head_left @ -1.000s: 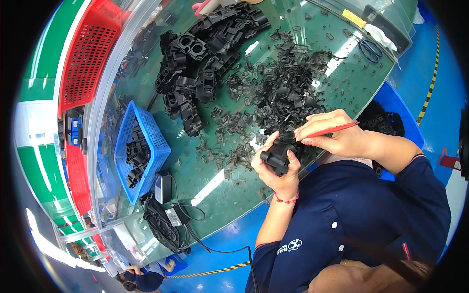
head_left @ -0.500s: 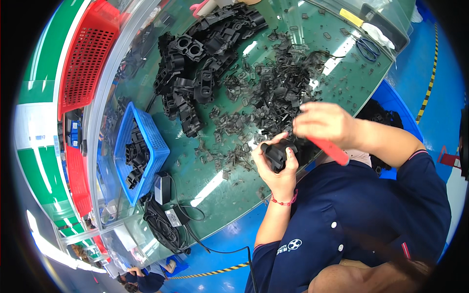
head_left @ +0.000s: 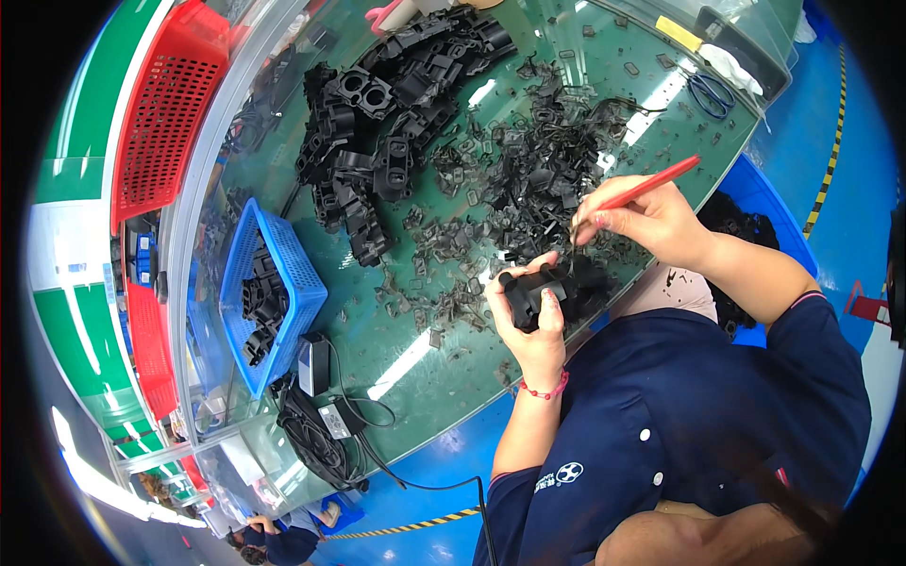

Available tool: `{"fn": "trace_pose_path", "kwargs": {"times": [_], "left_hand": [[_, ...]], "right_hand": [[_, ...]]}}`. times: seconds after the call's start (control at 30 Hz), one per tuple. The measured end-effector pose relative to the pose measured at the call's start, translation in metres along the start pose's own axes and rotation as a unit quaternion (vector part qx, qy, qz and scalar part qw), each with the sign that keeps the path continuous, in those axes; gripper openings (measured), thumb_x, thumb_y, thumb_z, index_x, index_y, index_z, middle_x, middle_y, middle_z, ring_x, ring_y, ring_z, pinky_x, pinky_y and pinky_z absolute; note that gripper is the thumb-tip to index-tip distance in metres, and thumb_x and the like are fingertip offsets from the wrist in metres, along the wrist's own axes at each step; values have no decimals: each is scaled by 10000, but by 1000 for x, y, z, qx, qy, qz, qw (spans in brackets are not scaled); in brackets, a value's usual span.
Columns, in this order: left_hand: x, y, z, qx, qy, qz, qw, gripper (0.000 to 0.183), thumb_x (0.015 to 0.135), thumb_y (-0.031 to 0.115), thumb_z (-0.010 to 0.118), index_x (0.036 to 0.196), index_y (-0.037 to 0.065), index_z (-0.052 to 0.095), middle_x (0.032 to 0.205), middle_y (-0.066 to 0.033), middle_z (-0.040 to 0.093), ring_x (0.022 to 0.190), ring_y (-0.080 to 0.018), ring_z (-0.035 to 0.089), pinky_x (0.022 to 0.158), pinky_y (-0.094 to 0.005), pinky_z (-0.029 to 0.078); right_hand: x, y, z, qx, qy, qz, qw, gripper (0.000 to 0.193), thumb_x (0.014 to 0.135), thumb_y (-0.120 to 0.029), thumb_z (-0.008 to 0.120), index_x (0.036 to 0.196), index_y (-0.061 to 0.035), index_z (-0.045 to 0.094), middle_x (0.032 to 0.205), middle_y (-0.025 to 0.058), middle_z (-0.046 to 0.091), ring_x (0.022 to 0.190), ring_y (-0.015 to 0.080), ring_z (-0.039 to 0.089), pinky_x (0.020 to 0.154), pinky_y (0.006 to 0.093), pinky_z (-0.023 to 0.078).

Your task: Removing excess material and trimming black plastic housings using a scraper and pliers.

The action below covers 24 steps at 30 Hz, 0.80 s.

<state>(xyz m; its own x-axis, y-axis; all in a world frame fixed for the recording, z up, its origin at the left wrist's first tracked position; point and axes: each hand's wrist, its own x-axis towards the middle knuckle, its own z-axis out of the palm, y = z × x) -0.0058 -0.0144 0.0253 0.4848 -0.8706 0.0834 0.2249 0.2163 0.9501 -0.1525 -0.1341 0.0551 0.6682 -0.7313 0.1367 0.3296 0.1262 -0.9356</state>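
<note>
My left hand [head_left: 534,332] is closed around a black moulded plastic part [head_left: 536,294] with rounded openings, held near the table's front edge. In my right hand [head_left: 651,224] is a slim red-handled tool [head_left: 651,181], gripped like a pen. Its thin dark tip points down, close to the upper right of the part; whether it touches cannot be made out. Beneath and beyond both hands spreads a heap of black plastic scraps [head_left: 543,170]. Farther left lie several larger black moulded parts [head_left: 354,165] in a curved pile.
A blue basket [head_left: 300,274] at left holds black parts. Beside it are a small black box [head_left: 314,366] and coiled cable [head_left: 316,439]. Scissors [head_left: 710,96] and a grey tray [head_left: 755,52] sit at the far right. A blue bin [head_left: 769,212] stands beyond the table's right edge.
The red-handled tool has swung from pointing down toward my body to pointing up and right, its tip now by the part. My left hand has turned the black part slightly.
</note>
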Motion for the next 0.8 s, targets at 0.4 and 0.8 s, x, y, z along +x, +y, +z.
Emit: {"fn": "trace_pose_path", "kwargs": {"times": [0.4, 0.8], "left_hand": [[1, -6, -2, 211, 40, 182, 959, 498, 696, 34, 711, 1064, 44, 374, 1054, -150, 494, 1014, -286, 550, 885, -404, 427], [1, -4, 0, 313, 43, 218, 923, 539, 651, 35, 754, 1036, 46, 377, 1026, -177, 567, 928, -269, 587, 824, -358, 467]], "right_hand": [[-12, 6, 8, -143, -59, -53, 987, 90, 835, -96, 637, 880, -19, 644, 921, 89, 645, 946, 190, 601, 864, 342, 461], [-13, 3, 15, -307, -61, -115, 943, 113, 795, -81, 658, 888, -18, 651, 854, 98, 659, 803, 229, 624, 729, 342, 491]]}}
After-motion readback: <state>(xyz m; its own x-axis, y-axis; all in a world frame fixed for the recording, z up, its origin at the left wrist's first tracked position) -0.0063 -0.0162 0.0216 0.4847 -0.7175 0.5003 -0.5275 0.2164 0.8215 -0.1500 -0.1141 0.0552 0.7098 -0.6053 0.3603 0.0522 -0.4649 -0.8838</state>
